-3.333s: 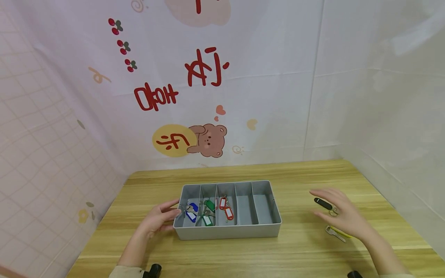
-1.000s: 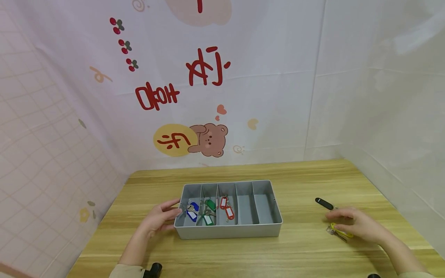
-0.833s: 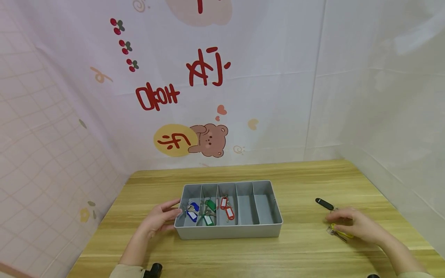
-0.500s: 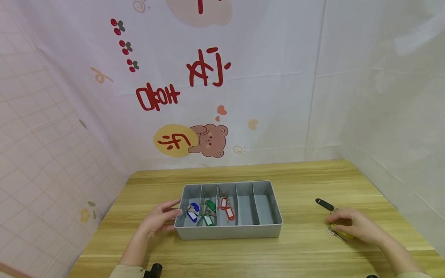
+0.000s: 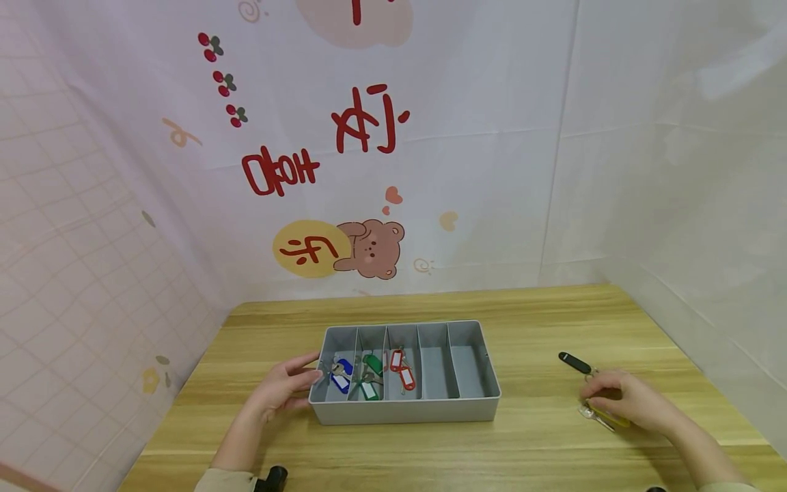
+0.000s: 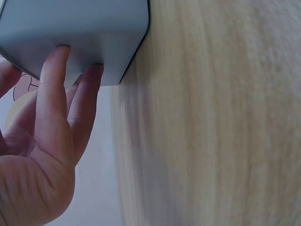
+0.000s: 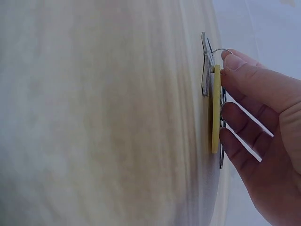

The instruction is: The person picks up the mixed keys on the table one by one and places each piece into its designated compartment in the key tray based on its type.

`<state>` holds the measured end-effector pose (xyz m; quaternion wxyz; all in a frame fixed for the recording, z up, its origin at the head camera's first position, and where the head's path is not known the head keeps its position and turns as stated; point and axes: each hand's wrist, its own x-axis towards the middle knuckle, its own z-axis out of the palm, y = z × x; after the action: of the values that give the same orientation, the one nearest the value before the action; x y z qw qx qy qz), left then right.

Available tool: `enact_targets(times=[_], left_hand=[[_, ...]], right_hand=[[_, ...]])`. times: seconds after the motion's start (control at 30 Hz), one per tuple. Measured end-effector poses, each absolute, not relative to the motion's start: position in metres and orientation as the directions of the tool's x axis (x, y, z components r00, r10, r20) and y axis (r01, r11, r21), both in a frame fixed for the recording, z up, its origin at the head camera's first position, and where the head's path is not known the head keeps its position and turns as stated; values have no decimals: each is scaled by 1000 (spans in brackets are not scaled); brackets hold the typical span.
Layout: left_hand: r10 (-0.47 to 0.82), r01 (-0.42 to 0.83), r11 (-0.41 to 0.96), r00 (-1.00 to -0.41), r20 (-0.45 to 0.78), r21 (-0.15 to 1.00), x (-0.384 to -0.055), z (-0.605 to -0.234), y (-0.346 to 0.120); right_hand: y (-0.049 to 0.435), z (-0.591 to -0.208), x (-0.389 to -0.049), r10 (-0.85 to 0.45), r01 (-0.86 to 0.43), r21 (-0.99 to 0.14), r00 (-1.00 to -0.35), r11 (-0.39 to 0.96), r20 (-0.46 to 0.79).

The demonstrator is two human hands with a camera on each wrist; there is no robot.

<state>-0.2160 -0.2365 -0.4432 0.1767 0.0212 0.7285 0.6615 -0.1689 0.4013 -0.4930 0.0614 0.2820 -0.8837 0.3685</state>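
Observation:
My left hand (image 5: 283,389) is at the left end of a grey compartment box (image 5: 406,411). In the left wrist view its fingertips press the outer end wall, while in the head view the thumb tip reaches over the rim. On the right, my right hand (image 5: 636,402) pinches the metal ring (image 7: 221,50) of a key with a yellow key tag (image 7: 216,113) between thumb and forefinger. The silver key (image 5: 601,421) hangs beside the tag, close to the table. Just behind lies a black key tag (image 5: 574,362), its ring partly hidden by the hand.
Within the box, blue-tagged keys (image 5: 340,383), green-tagged keys (image 5: 369,389) and red-tagged keys (image 5: 406,378) lie in the three left compartments. The two right compartments (image 5: 436,369) show bare floors. A printed cloth (image 5: 479,171) hangs behind the wooden table (image 5: 393,454).
My right hand came down from above the black tag to the yellow-tagged key and took its ring; the yellow tag has just shifted and tilted. My left hand stays at the box.

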Motion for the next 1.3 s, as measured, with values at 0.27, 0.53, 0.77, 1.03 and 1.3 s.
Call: enact_targets(times=[0.27,0.53,0.77,1.03,1.3], left_hand=[[276,-199,118,-935,-224,973,-215,-441,-236],[280,-202,109,-933,-225,973,-215,-441,-236],[270,-209,113,-934,-232,971,-215,-441,-236],[264,-220,111,-933,-243,969,-214,-440,-235],[263,-217,118,-934,-241,969,-213,-438,-235]], right_hand=[[404,-491,-166,-465,-516,-656,-843,551,272],[406,-490,-167,-442,-485,-651,-862,584,246],[410,-490,-167,-404,-497,-597,-866,630,295],[404,-479,-160,-304,-433,-586,-901,685,310],[396,-466,-156,-192,-323,-585,-942,744,276]])
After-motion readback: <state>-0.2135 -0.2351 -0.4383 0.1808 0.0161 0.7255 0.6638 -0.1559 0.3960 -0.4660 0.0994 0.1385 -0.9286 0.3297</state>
